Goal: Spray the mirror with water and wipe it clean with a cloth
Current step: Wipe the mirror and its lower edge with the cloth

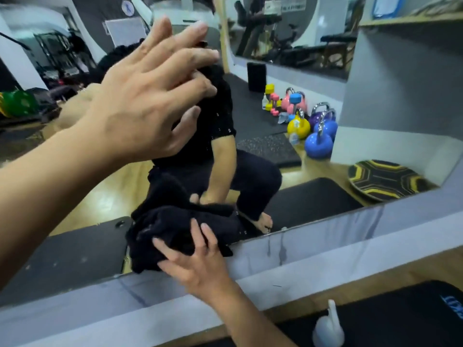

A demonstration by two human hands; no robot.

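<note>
A large wall mirror (288, 159) fills most of the view, with small water droplets on the glass near its middle. My right hand (198, 261) presses a black cloth (175, 234) against the mirror's lower edge, fingers spread over the fabric. My left hand (147, 96) is raised higher up, fingers spread, its palm flat on or just off the glass, holding nothing. A white spray bottle (328, 326) stands on the floor at the lower right, apart from both hands.
Water streaks run down the grey wall strip (313, 246) below the mirror. A black mat (400, 319) lies on the wooden floor by the bottle. The mirror reflects coloured kettlebells (318, 136), dumbbells, dark floor mats, a round yellow-and-black board (383, 179) and gym machines.
</note>
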